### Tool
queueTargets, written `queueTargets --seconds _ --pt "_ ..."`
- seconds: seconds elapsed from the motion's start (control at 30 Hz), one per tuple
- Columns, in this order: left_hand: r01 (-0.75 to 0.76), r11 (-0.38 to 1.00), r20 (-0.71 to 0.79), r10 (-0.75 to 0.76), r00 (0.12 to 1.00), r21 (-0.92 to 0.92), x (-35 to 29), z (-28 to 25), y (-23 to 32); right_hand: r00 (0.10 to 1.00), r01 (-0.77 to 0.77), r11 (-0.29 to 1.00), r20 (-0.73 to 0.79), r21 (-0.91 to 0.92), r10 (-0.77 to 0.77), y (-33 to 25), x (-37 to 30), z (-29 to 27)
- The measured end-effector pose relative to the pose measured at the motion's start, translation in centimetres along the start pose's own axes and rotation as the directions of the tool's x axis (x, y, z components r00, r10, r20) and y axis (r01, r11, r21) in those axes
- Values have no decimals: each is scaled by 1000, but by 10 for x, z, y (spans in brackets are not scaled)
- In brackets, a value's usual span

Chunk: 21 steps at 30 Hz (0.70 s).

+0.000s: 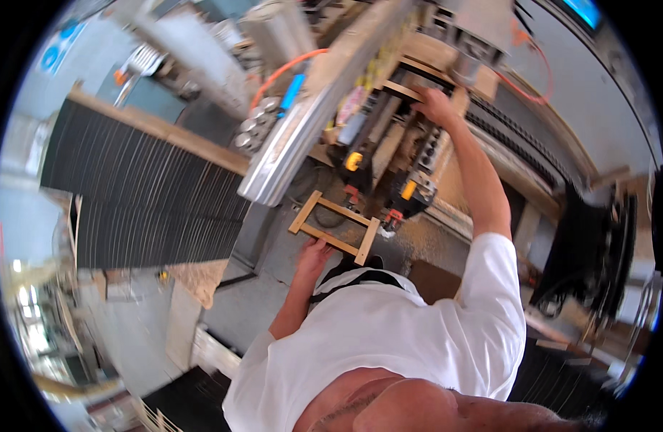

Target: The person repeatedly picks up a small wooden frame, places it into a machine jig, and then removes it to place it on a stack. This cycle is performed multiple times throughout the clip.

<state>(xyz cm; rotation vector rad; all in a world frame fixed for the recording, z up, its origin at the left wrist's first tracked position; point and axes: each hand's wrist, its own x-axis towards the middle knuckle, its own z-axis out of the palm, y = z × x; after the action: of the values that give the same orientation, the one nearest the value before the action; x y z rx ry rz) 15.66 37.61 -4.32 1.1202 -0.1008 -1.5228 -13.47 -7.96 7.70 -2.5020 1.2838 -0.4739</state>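
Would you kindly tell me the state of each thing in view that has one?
Left hand: closed on the wooden frame
Wooden frame: four bars joined, held in the left hand
Right hand: at a wooden bar on the machine; grip unclear
Dark sheets: stacked
Orange hose: curved
Screen: lit

The view comes from the left of two wide fisheye cameras worn on the person's head, looking down. It sits close over the white shirt (389,327) in the lower middle, with the wooden frame (367,243) near the centre and the machine (421,180) reaching farther off toward the top. Black corners surround the rounded picture.
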Motion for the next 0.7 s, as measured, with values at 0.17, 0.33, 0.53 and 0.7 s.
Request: queueTargets --seconds 0.17,0.33,0.53,0.7 --pt "-71 970 -196 117 973 231 1 0 -3 1000 4 998 -6 60 -4 -26 -7 -20" --pt "-150 922 -217 238 947 357 -3 1 11 999 20 995 -29 93 -18 -21 -8 -18" --pt "-296 722 -158 489 858 626 -77 9 72 999 27 989 -31 147 -22 -23 -10 -16" --pt "-504 605 -54 671 739 616 -182 -2 151 1000 -22 997 5 68 21 -44 -14 -26"
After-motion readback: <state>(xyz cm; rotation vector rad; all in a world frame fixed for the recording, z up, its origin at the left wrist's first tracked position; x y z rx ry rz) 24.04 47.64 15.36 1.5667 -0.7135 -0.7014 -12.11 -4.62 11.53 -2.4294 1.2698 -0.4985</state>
